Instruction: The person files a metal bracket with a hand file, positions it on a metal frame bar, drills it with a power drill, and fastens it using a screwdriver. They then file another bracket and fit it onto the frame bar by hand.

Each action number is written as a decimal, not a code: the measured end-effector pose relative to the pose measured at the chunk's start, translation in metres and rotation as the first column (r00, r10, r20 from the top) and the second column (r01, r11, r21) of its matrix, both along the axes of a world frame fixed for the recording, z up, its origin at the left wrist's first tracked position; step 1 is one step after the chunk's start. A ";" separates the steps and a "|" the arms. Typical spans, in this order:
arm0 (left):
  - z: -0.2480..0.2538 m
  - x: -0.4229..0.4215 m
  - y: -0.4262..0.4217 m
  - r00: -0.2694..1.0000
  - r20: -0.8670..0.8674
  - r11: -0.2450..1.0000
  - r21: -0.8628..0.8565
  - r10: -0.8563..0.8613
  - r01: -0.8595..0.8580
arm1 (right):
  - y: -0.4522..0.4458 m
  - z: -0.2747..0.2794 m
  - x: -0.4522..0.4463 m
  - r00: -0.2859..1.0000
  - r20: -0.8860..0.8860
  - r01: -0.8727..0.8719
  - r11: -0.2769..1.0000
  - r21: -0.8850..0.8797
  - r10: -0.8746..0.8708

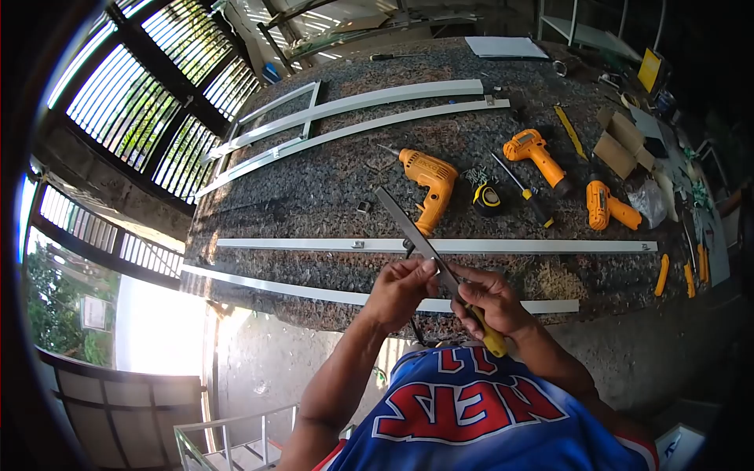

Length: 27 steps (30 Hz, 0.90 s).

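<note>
My right hand point(496, 304) is closed around a flat metal file point(407, 225) near its yellow handle point(493, 342). The file's dark blade slants up and to the left over the workbench. Beside the blade, my left hand point(399, 292) is closed in a pinch. A small bright spot shows at its fingertips, too small to name. Just beyond the hands lie a white metal bar point(510, 246) with small brackets on it and an orange corded drill point(430, 177). A second white strip point(314, 292) runs behind my hands, partly hidden by them.
Orange cordless drills point(536, 157), a screwdriver point(525, 192), a tape measure point(487, 199) and an open cardboard box point(620, 145) lie on the right of the workbench point(298, 208). White frame pieces point(353, 104) lie at the far left. Yellow-handled tools point(663, 275) sit near the right edge.
</note>
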<state>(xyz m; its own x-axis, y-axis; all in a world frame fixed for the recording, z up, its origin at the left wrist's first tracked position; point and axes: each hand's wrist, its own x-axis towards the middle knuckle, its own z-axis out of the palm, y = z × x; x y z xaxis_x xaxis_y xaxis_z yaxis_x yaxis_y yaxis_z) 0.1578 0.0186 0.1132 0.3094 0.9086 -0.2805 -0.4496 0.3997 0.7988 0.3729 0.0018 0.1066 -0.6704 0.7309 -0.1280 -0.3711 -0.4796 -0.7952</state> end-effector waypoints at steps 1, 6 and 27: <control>0.002 -0.007 0.005 0.997 -0.006 0.992 0.104 0.079 -0.078 | 0.001 0.002 -0.003 0.999 -0.014 0.040 0.999 0.004 -0.040; -0.005 -0.005 0.016 0.952 -0.064 0.913 0.310 0.299 -0.266 | 0.001 -0.013 0.006 0.991 -0.121 -0.049 0.999 -0.001 0.049; -0.014 -0.047 0.034 0.915 0.325 0.872 0.341 0.240 -0.350 | -0.024 0.002 0.010 0.799 0.324 0.031 0.573 0.819 -0.506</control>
<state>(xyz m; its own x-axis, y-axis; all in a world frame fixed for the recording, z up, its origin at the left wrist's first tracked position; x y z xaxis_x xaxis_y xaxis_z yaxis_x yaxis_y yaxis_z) 0.1103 0.0522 0.0993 0.0214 0.9864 0.1628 -0.7123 -0.0993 0.6948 0.3833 -0.0220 0.1081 -0.4363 0.8405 0.3213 0.1657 0.4261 -0.8894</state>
